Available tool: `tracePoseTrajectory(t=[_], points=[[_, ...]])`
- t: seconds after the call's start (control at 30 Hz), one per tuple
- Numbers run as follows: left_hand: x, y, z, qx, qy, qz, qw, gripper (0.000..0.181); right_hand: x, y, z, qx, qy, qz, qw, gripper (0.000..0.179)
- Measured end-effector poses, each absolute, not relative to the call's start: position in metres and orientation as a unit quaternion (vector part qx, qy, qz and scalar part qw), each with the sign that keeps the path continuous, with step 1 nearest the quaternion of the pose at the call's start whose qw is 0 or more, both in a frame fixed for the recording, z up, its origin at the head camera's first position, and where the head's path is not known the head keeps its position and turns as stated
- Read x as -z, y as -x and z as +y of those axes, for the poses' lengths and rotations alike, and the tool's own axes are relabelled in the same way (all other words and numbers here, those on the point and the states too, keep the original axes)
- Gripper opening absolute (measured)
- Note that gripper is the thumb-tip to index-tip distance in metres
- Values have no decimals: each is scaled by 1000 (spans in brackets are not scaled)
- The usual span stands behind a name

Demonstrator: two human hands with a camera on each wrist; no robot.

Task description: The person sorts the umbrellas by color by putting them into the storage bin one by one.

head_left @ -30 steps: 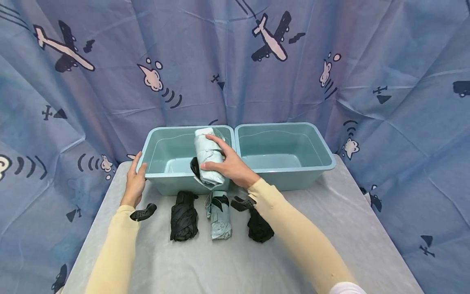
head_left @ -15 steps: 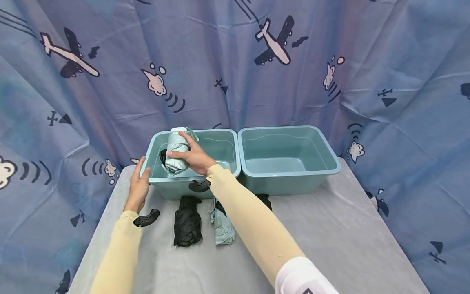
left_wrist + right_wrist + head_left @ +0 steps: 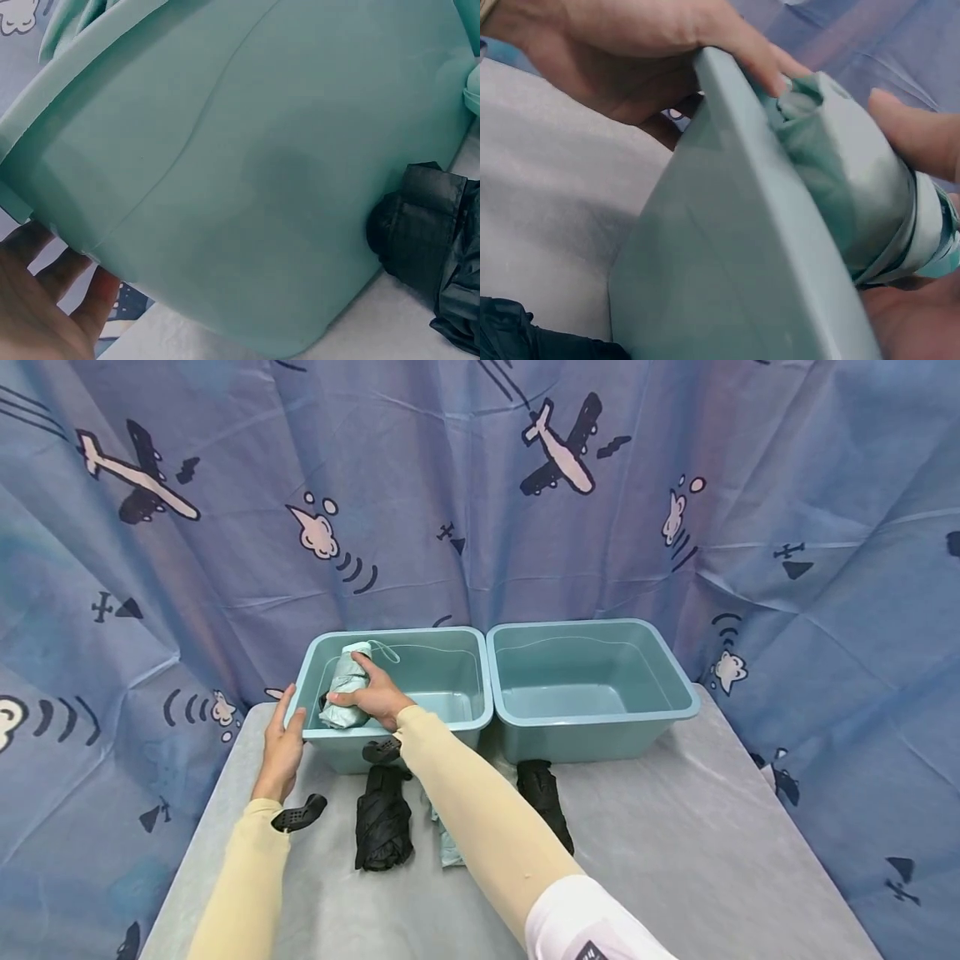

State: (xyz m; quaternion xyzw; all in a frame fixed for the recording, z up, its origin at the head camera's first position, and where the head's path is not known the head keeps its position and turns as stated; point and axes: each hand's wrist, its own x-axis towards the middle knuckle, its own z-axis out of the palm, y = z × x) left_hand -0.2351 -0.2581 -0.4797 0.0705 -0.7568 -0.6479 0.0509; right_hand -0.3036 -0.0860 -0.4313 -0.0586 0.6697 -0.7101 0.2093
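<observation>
Umbrella [image 3: 348, 687], folded, pale green, one: we are gripping it in our right hand [image 3: 380, 697], inside the left bin [image 3: 446, 667]; our left hand [image 3: 282, 752], fingers extended, is touching that bin's near-left corner.

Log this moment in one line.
right hand: grips pale umbrella at mouth of left bin | left hand: holds its rim | table: two black umbrellas, second pale umbrella

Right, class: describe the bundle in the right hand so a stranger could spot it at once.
Before the patterned curtain stand two teal bins. At the left bin, the right hand grips a rolled pale green bundle. Its colour separates it from the black bundles on the grey table, and being held sets it apart from the other pale bundle.
</observation>
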Motion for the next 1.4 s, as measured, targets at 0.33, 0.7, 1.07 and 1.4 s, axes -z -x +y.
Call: tracePoseTrajectory(t=[0.33,0.7,1.07,1.4], points=[[483,233,-257,644,-62,-761,42,58,435,299,-98,630,66,739,227,86],[483,234,-257,655,-68,-752,28,58,440,305,-99,642,91,697,306,79],[482,233,-256,647,-66,-759,37,58,439,308,-97,679,105,634,355,72],[476,232,-256,635,-77,-767,46,57,432,306,-93,667,120,679,282,65]])
